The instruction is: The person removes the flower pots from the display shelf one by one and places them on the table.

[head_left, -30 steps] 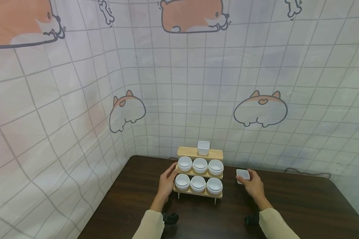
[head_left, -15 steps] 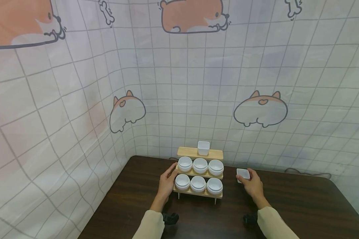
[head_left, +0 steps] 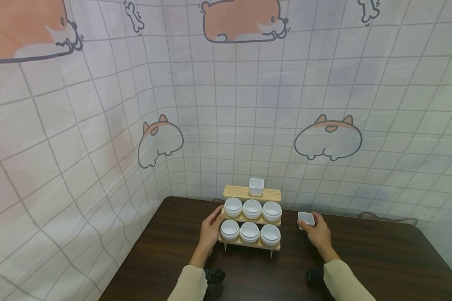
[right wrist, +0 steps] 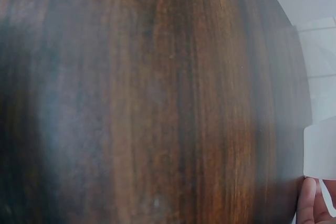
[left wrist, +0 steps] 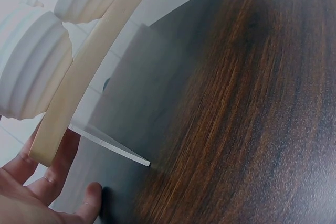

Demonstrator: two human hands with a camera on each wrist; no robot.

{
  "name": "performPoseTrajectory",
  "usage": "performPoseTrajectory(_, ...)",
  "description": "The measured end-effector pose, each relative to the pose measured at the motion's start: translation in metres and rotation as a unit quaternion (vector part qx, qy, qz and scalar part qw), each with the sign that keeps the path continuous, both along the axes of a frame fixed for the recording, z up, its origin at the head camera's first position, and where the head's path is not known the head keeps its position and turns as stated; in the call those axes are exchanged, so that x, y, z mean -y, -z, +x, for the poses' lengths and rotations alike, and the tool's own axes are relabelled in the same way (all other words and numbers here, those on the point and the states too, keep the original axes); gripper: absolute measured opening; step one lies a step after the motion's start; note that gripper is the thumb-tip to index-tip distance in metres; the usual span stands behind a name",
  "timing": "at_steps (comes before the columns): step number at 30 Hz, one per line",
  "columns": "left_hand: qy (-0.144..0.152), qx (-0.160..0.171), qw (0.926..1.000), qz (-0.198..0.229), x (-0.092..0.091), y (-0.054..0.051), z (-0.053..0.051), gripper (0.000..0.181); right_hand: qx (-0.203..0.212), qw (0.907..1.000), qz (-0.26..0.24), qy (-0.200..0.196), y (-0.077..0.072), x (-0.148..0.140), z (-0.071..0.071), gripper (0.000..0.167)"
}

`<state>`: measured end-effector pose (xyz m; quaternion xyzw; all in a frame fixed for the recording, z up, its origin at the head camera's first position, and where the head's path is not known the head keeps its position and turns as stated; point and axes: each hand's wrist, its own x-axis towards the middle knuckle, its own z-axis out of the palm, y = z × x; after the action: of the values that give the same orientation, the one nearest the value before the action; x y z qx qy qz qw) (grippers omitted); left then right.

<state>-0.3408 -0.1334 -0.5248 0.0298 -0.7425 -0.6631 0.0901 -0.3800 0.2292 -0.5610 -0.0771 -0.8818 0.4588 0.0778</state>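
"A gridded backdrop (head_left: 263, 104) rises behind the dark table (head_left: 373, 255). Where's the square cup (head_left: 306, 218)?"

"In the right hand (head_left: 321, 237), pinched between thumb and fingers, right of the tiered stand (head_left: 235, 192)."

"And the left hand (head_left: 209, 232)?"

"It grips the stand's left end."

"How will the cup handle?"

"Probably light, stiff and slick; opposite walls near the rim look best to hold."

White cups (head_left: 249, 230), tan rack (head_left: 236, 192), streaked brown table (head_left: 154, 251), grey-gridded white backdrop (head_left: 248, 104), cream sleeves (head_left: 190, 282)
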Motion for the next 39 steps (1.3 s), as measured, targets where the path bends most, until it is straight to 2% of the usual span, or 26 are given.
performPoseTrajectory(3, -0.007, 0.002, 1.0, 0.0, 0.001, 0.012, -0.007, 0.042, -0.002, 1.0, 0.003, 0.003, 0.0, 0.0, 0.0, 0.081)
performPoseTrajectory(10, -0.015, 0.002, 0.9999, -0.001, 0.001, 0.016, -0.008, 0.043, -0.003, 1.0, 0.001, 0.006, -0.002, 0.002, 0.003, 0.081)
performPoseTrajectory(14, -0.013, 0.003, 0.9999, -0.002, -0.001, 0.009, -0.003, 0.043, -0.004, 1.0, -0.001, 0.007, -0.001, 0.002, 0.004, 0.084)
performPoseTrajectory(19, -0.005, 0.002, 1.0, 0.005, -0.003, -0.013, 0.011, 0.042, 0.001, 1.0, -0.004, 0.0, 0.001, 0.0, 0.003, 0.09)
performPoseTrajectory(22, -0.001, 0.001, 1.0, 0.009, -0.003, -0.021, 0.017, 0.043, 0.002, 0.9999, -0.01, -0.004, 0.001, -0.001, 0.004, 0.091)
performPoseTrajectory(26, 0.001, -0.001, 1.0, 0.009, -0.004, -0.023, 0.019, 0.043, 0.006, 0.9998, -0.021, 0.0, 0.0, -0.002, 0.007, 0.09)
performPoseTrajectory(35, 0.004, 0.001, 0.9999, 0.011, -0.003, -0.021, 0.017, 0.042, 0.011, 0.999, -0.043, -0.001, -0.002, -0.003, 0.018, 0.087)
performPoseTrajectory(39, 0.003, 0.003, 1.0, 0.005, -0.003, -0.021, 0.017, 0.042, 0.001, 0.9977, -0.065, 0.02, -0.002, -0.002, 0.024, 0.078)
